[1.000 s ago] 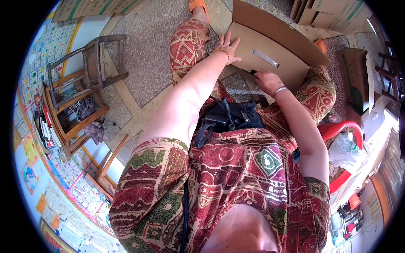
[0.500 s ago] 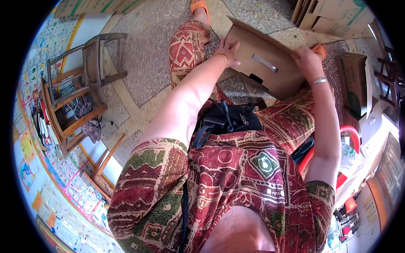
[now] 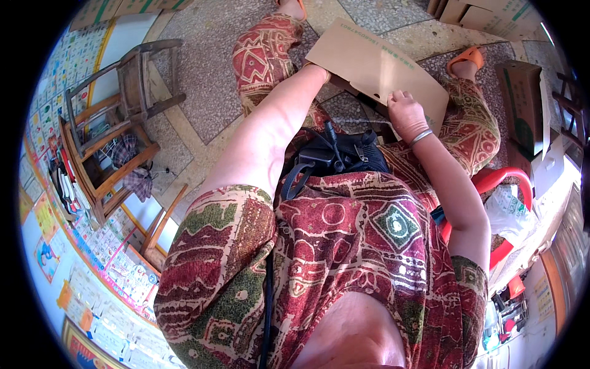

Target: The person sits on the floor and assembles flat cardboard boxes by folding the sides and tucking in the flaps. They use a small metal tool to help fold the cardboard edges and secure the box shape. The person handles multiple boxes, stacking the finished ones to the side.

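Note:
A brown cardboard box (image 3: 384, 61) lies between my spread legs, its wide lid panel with green print folded over toward me. My left hand is hidden under the left edge of that panel; only the wrist and left forearm (image 3: 270, 123) show. At the panel's near edge, my right hand (image 3: 407, 115) is closed with its fingers curled over the cardboard. A dark gap runs beneath the near edge, between the two hands. On my lap sits a black pouch (image 3: 335, 157) with straps and a zip.
Wooden chairs (image 3: 114, 144) stand at the left, with checked cloth hanging on one. Flattened cartons (image 3: 485, 15) lie at the far right. Another upright cardboard box (image 3: 516, 104) and a red-rimmed seat or tub (image 3: 522, 178) with a white plastic bag (image 3: 507, 212) are on my right.
The box's lid panel has come over toward me, covering the inside and its handle slot. My left hand has gone under the panel; my right hand has moved nearer and to the left.

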{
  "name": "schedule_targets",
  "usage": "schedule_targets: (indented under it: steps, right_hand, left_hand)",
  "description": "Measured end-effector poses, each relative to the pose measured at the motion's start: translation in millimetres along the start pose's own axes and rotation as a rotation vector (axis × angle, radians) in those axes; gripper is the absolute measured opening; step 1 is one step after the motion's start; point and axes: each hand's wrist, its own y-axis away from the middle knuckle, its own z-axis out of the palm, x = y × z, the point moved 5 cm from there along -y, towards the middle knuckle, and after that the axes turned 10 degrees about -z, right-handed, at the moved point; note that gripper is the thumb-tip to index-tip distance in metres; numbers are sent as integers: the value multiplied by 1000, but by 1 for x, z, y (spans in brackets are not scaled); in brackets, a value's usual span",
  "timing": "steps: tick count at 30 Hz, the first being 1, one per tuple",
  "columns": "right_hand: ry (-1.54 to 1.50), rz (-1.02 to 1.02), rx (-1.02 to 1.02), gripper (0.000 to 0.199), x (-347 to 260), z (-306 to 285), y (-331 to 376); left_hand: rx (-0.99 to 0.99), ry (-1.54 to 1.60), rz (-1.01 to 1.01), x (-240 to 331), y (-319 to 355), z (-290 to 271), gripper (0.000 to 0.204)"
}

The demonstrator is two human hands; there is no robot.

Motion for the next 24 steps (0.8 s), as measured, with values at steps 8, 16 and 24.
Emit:
schedule_targets:
  steps: [8,16,24]
  right_hand:
    - [-167,88,21,13,4,1,-4]
    - [-484,295,128,20,-11,-24,-21]
    - [-617,444,273,23,-39,-25,-44]
  left_hand:
    - [44,119,-28,-12,-12,0,93]
    - [278,1124,-262,-31,-41,-31,97]
    - [-166,756,-405,15,-8,-36,65]
